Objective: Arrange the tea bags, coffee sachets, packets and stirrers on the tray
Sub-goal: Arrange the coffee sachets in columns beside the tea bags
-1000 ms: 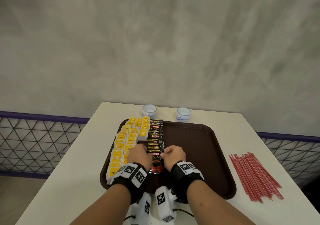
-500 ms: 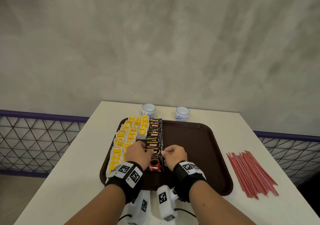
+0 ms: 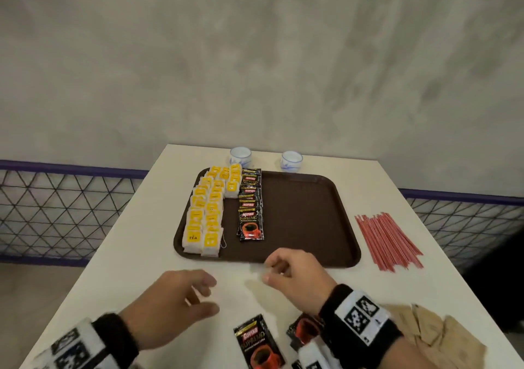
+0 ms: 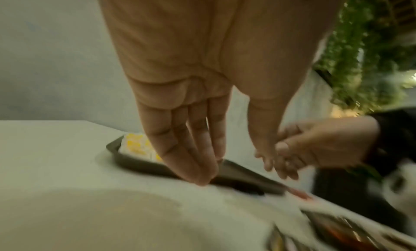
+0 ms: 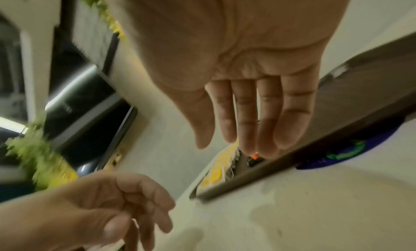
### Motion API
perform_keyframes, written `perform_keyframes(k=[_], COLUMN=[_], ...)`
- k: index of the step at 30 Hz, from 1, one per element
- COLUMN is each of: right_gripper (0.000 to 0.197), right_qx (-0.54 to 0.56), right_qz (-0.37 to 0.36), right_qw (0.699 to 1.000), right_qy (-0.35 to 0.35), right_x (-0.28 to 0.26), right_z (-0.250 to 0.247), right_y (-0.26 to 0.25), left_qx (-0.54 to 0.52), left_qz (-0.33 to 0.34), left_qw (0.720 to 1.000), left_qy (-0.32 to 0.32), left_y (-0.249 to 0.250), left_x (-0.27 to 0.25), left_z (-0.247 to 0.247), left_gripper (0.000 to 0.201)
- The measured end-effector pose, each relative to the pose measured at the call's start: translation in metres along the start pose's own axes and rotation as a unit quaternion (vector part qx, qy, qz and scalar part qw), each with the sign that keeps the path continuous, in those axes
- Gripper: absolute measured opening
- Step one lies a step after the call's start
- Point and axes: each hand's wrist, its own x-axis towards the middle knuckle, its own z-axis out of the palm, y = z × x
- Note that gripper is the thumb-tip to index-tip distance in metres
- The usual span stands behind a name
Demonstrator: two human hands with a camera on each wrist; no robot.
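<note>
A brown tray (image 3: 306,215) lies on the white table. Rows of yellow tea bags (image 3: 207,212) fill its left side, and a column of black coffee sachets (image 3: 250,207) runs beside them. Two loose coffee sachets (image 3: 259,343) lie on the table near the front edge, one partly under my right wrist. Red stirrers (image 3: 387,239) lie in a bundle right of the tray. Brown packets (image 3: 425,334) sit at the front right. My left hand (image 3: 181,300) and right hand (image 3: 289,272) hover over the table in front of the tray, fingers relaxed, holding nothing.
Two small white cups (image 3: 240,155) (image 3: 291,161) stand behind the tray at the table's far edge. A wire mesh railing (image 3: 56,207) runs to the left and right below the table. A grey wall rises behind.
Both hands let go of the coffee sachets on the tray and pulled back toward me to the table in front of it. The view has tilted down, showing loose sachets and packets near me.
</note>
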Motion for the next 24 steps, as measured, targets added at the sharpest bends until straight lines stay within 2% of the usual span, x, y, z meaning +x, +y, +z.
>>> perform_keyframes(k=[2,3,6,9,12,14,18,21,24], right_gripper=[0.037,0.048,0.073,0.086,0.086,0.086,0.084,0.071,0.044], right_qx=[-0.082,-0.118,-0.170,-0.232,-0.247,-0.196,-0.102,0.012,0.063], right_qz=[0.008,0.017,0.038,0.021,0.035,0.058,0.058,0.054,0.031], right_qw=[0.994,0.987,0.970,0.955,0.956,0.971,0.991,0.998,0.997], right_qy=[-0.076,-0.108,-0.170,-0.186,-0.157,-0.128,-0.071,-0.019,0.041], right_x=[-0.017,-0.023,-0.035,-0.040,-0.041,-0.039,-0.040,-0.043,-0.050], right_z=[0.009,0.013,0.027,0.045,0.060,0.068,0.070,0.060,0.043], right_y=[-0.003,-0.004,-0.003,-0.004,-0.003,-0.001,0.000,0.005,0.011], left_qx=[0.067,0.084,0.124,0.167,0.184,0.170,0.147,0.113,0.085], left_qz=[0.002,0.001,0.025,0.019,-0.013,-0.047,-0.089,-0.090,-0.084], left_qw=[0.995,0.992,0.988,0.981,0.978,0.980,0.980,0.987,0.992], left_qy=[-0.079,-0.095,-0.084,-0.095,-0.095,-0.097,-0.098,-0.074,-0.039], left_y=[-0.002,-0.004,-0.016,-0.014,-0.003,0.000,0.003,-0.001,-0.004], left_x=[-0.022,-0.029,-0.039,-0.045,-0.051,-0.050,-0.054,-0.058,-0.062], left_z=[0.021,0.031,0.060,0.078,0.086,0.086,0.080,0.079,0.076], left_gripper=[0.037,0.040,0.039,0.039,0.054,0.055,0.038,0.025,0.026])
